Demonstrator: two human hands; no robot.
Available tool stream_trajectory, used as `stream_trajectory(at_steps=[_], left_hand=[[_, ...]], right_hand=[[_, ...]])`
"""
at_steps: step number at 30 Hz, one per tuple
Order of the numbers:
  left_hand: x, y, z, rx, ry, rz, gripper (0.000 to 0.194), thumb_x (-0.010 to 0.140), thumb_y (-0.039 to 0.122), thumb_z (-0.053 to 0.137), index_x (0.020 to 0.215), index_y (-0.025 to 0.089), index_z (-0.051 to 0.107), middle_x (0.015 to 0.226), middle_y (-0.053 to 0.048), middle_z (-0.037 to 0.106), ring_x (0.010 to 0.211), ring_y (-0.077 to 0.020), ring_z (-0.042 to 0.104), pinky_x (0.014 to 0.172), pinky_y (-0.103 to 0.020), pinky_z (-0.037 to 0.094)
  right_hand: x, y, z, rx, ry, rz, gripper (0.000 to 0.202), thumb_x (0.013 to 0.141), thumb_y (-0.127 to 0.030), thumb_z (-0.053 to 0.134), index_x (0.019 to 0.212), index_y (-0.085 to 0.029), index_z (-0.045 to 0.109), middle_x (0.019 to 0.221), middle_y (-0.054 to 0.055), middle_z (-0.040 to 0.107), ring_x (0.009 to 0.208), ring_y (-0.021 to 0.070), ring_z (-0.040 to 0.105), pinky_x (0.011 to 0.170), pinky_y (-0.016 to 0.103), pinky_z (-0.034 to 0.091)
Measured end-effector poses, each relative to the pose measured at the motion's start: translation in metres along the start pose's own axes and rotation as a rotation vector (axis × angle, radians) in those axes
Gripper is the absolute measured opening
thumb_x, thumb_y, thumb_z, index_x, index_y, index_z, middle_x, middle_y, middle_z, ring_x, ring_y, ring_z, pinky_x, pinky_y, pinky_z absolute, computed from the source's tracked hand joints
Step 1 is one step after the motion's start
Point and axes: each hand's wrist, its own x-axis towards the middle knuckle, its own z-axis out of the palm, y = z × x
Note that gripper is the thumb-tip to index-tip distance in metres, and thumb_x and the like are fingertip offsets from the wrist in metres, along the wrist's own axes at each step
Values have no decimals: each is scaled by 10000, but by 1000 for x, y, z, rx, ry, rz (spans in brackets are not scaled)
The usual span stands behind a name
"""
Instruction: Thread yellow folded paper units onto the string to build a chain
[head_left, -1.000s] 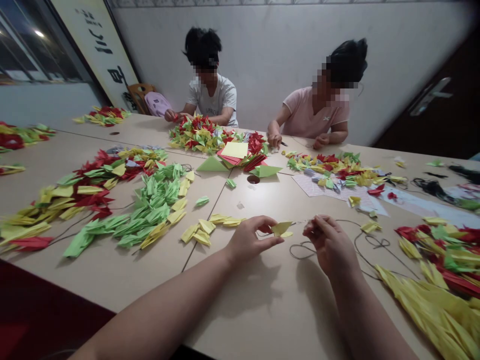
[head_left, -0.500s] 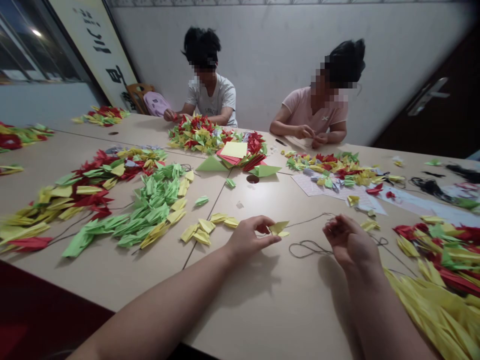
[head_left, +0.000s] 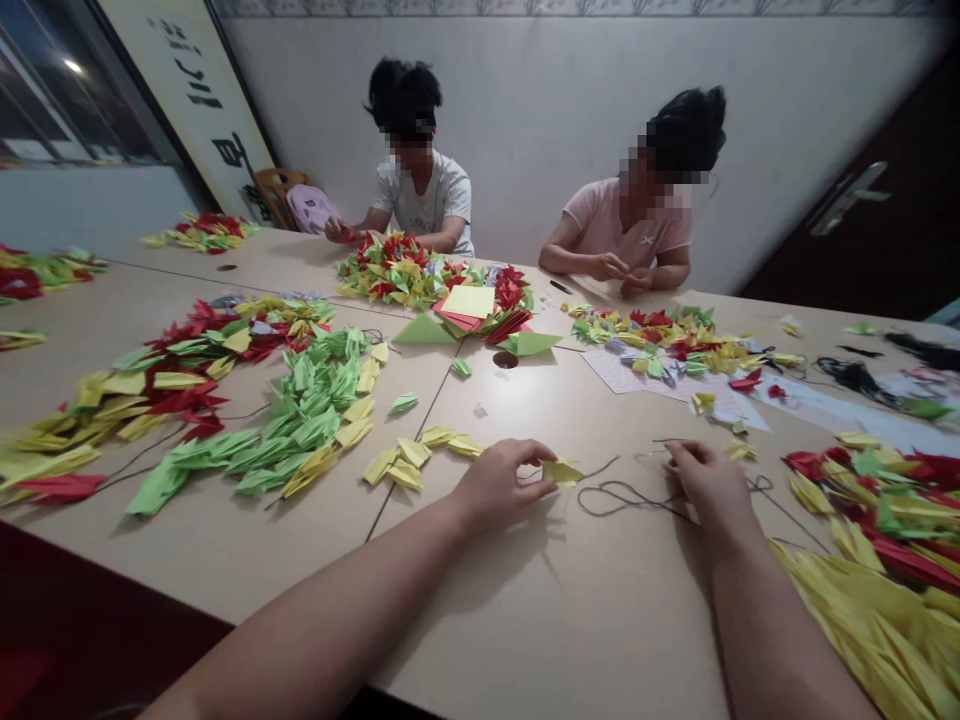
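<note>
My left hand (head_left: 504, 488) pinches a yellow folded-paper piece (head_left: 562, 472) between thumb and fingertips, just above the table. A dark thread end sticks out of the paper's right side. To the right, my right hand (head_left: 711, 492) has its fingertips closed on dark thread (head_left: 660, 441). A thin pale line beside those fingertips may be a needle, too fine to be sure. Between the hands, a loop of the dark thread (head_left: 611, 498) lies on the table. Left of my left hand sits a short row of yellow folded papers (head_left: 405, 465).
Strung green folded papers (head_left: 300, 420) lie at left, and piles of red, yellow and green ones (head_left: 892, 500) at right. A mixed heap (head_left: 397, 270) and square paper sheets (head_left: 470, 300) stand mid-table. Two people sit opposite, hands at work. Printed sheets (head_left: 630, 370) lie at right.
My right hand has turned palm-down, its fingertips now pinched. The thread that stretched between the yellow paper and my right hand now ends loose, and the paper sits slightly lower.
</note>
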Motion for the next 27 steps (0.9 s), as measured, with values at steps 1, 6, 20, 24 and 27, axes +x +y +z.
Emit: stream_trajectory(at_steps=[1, 6, 20, 24, 27], left_hand=[[0, 0, 0, -5, -14, 0, 251, 694, 241, 625, 937, 191, 582, 866, -14, 618, 808, -149, 547, 731, -266, 423], [0, 2, 1, -42, -22, 1, 248, 695, 183, 607, 939, 185, 570, 874, -15, 618, 809, -144, 547, 718, -258, 430], [2, -1, 1, 31, 49, 33, 180, 718, 243, 606, 883, 187, 560, 858, -4, 599, 829, -146, 533, 746, -261, 408], [2, -1, 0, 71, 61, 18, 234, 702, 234, 615, 923, 188, 552, 884, -11, 601, 856, -153, 528, 768, -268, 405], [1, 0, 1, 133, 25, -18, 271, 694, 222, 611, 958, 204, 552, 912, -4, 623, 900, -169, 521, 815, -297, 394]], right_hand=[[0, -1, -1, -65, 15, -5, 181, 555, -319, 602, 664, -177, 571, 561, 9, 511, 620, 211, 505, 619, 372, 379], [-20, -27, -4, -383, 107, -261, 404, 673, -365, 522, 1009, -142, 513, 1036, 146, 501, 939, 282, 467, 788, 419, 366], [-70, -50, 22, -71, -1051, 29, 529, 654, -451, 595, 1071, -180, 415, 563, -65, 451, 493, 93, 413, 467, 227, 309], [-62, -53, 12, -205, -1006, -44, 312, 695, -472, 526, 769, -169, 540, 527, -56, 400, 483, 81, 352, 454, 219, 254], [-56, -52, 8, -313, -925, -137, 298, 719, -469, 489, 709, -182, 564, 548, -36, 441, 533, 104, 402, 505, 229, 298]])
